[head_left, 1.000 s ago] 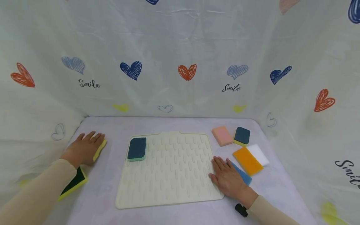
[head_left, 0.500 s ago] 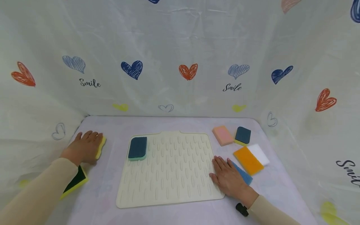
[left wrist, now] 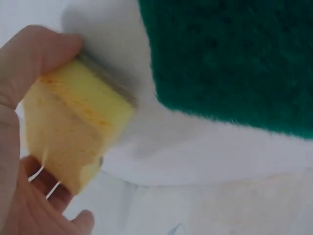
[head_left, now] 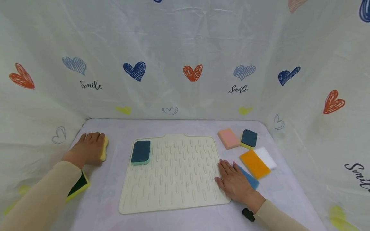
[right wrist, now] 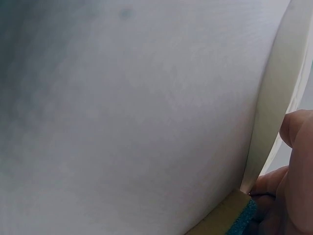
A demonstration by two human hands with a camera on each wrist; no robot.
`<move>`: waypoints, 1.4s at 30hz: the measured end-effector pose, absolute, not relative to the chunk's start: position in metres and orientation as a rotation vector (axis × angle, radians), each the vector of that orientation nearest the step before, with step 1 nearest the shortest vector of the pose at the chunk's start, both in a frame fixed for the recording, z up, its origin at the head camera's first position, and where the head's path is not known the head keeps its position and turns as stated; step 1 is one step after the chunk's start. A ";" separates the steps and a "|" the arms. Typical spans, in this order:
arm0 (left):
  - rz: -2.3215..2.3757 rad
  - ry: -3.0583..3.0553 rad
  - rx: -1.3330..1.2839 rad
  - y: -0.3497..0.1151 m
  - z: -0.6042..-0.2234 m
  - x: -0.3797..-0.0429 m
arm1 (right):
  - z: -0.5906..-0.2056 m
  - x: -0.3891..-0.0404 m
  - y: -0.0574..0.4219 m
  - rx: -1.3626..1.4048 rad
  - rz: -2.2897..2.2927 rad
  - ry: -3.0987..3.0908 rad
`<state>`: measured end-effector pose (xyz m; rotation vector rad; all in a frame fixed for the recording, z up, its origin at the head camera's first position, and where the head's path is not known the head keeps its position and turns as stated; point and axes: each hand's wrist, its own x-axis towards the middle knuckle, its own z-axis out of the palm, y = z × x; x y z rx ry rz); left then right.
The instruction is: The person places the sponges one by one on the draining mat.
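Observation:
At the left edge of the table, my left hand [head_left: 86, 150] grips a yellow sponge [left wrist: 73, 122] between thumb and fingers. The left wrist view has the sponge tilted, with a dark layer on its far side. A sponge with a dark green scouring face [left wrist: 234, 58] lies close by, partly behind my left sleeve in the head view. My right hand [head_left: 238, 184] rests on the right edge of a cream ridged mat [head_left: 179, 179], fingers extended. Partly under that hand is a blue-faced sponge [head_left: 251, 180]. Another sponge, dark blue on top [head_left: 141, 152], lies on the mat's upper left.
Beyond my right hand are a pink sponge [head_left: 228, 139], a dark blue and yellow sponge [head_left: 249, 138], an orange pad [head_left: 255, 164] and a white pad [head_left: 265, 157] partly under it. A heart-printed cloth [head_left: 164, 38] encloses the table's back and sides.
My left hand has turned slightly, its fingers now bent further over the yellow sponge, which stands more on edge. My right hand and the mat have stayed put.

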<state>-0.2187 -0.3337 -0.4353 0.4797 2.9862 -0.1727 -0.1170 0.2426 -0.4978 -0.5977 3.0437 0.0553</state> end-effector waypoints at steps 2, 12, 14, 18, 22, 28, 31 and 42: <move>-0.207 3.061 0.526 -0.332 -0.436 -0.219 | -0.498 -0.117 0.242 -0.597 0.055 3.043; -0.203 3.266 0.580 -0.327 -0.435 -0.224 | -0.497 -0.118 0.241 -0.604 0.046 3.045; -0.164 3.321 0.614 -0.325 -0.433 -0.225 | -0.497 -0.118 0.241 -0.609 0.043 3.046; -0.175 3.387 0.641 -0.313 -0.424 -0.226 | -0.496 -0.118 0.241 -0.607 0.038 3.044; -0.213 3.389 0.622 -0.292 -0.410 -0.225 | -0.494 -0.117 0.241 -0.596 0.033 3.041; -0.185 3.415 0.718 -0.265 -0.396 -0.223 | -0.494 -0.116 0.241 -0.595 0.040 3.036; -0.182 3.431 0.774 -0.253 -0.392 -0.221 | -0.494 -0.116 0.241 -0.596 0.038 3.035; -0.109 3.245 0.770 -0.201 -0.382 -0.212 | -0.495 -0.117 0.241 -0.581 0.024 3.032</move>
